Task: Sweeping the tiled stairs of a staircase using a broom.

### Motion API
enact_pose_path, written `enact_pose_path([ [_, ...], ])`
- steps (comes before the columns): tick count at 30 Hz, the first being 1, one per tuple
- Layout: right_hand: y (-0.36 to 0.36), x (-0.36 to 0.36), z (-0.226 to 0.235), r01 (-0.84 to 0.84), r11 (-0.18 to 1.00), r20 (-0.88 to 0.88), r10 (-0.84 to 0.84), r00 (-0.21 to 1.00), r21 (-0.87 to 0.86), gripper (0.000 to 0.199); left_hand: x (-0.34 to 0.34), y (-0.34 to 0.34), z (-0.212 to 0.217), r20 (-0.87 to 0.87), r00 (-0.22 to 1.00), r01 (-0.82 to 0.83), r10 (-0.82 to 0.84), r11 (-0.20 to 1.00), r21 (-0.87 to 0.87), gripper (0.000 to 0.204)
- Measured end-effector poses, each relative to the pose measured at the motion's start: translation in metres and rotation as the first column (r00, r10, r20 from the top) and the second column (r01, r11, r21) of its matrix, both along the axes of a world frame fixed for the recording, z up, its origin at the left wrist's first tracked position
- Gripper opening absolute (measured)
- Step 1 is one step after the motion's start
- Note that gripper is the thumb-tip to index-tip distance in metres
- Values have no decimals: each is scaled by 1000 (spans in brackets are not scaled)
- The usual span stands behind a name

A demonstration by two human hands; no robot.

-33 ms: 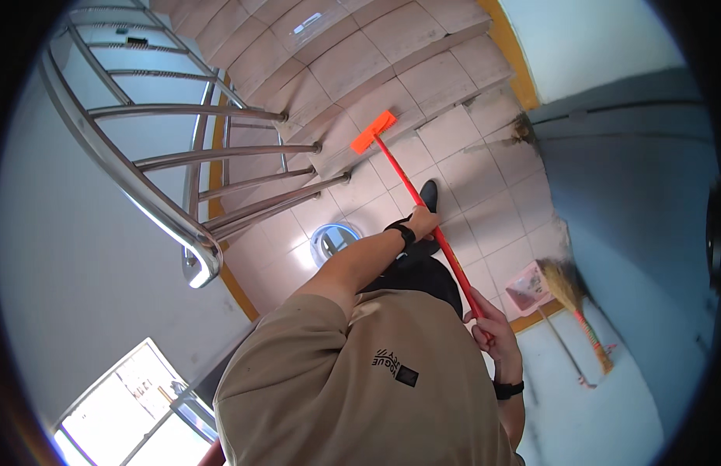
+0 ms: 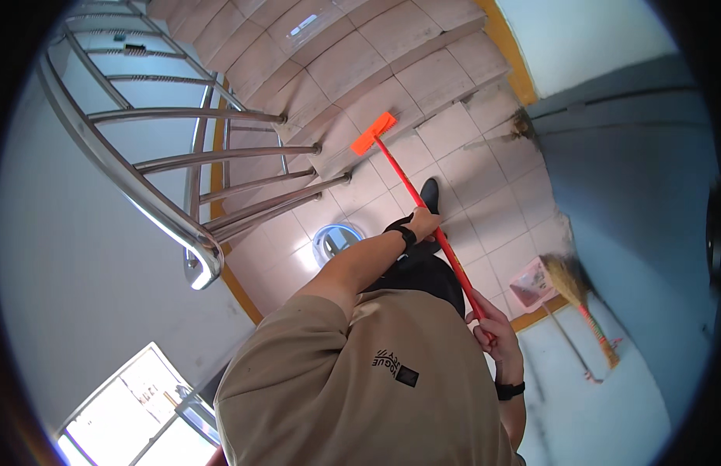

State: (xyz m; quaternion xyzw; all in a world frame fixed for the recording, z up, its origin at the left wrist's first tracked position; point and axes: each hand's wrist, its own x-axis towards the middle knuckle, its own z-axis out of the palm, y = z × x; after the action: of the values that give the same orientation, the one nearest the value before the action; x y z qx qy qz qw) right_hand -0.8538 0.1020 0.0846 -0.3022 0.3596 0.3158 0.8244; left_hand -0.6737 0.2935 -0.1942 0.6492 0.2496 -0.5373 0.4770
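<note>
1. At the far left we see the curved stainless-steel stair railing [image 2: 143,186]; its bars stand well to the left of the long red-handled broom with an orange head [image 2: 411,186]. A wide sideways sweep could, we judge, knock the handle against those bars.
2. Right of the railing, the orange head rests on the beige tiled floor [image 2: 485,179], at the foot of the lowest tiled stair step [image 2: 376,78]. Pushed harder, it may jam against the riser.
3. Our left hand [image 2: 423,225] is closed around the middle of the red handle, wrist strapped in black.
4. Our black shoe [image 2: 430,194] sits just beside the handle; we could trip on it or catch the toe.
5. Our right hand [image 2: 489,322] is wrapped around the handle's upper end. If either hold loosens, the broom would fall.
6. Farthest right of the broom, a pink dustpan [image 2: 531,283] and a straw broom [image 2: 574,291] lean near the wall; stepping back may topple them.
</note>
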Motion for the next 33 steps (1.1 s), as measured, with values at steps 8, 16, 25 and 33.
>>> enact_pose_path([
  [8,78,-17,-40,76,997,-54,-75,996,18,52,18,63,-16,112,990,72,-88,988,140,16],
  [16,103,-71,-26,82,997,-83,-83,993,-9,60,-14,80,-22,19,941,320,-338,906,277,49],
  [25,150,-62,-18,111,992,-188,-119,975,-53,68,-29,123,-35,35,978,181,-206,919,351,48],
  [33,213,24,-35,92,995,-106,-96,990,-43,69,87,202,-51,36,947,302,-319,924,236,29],
])
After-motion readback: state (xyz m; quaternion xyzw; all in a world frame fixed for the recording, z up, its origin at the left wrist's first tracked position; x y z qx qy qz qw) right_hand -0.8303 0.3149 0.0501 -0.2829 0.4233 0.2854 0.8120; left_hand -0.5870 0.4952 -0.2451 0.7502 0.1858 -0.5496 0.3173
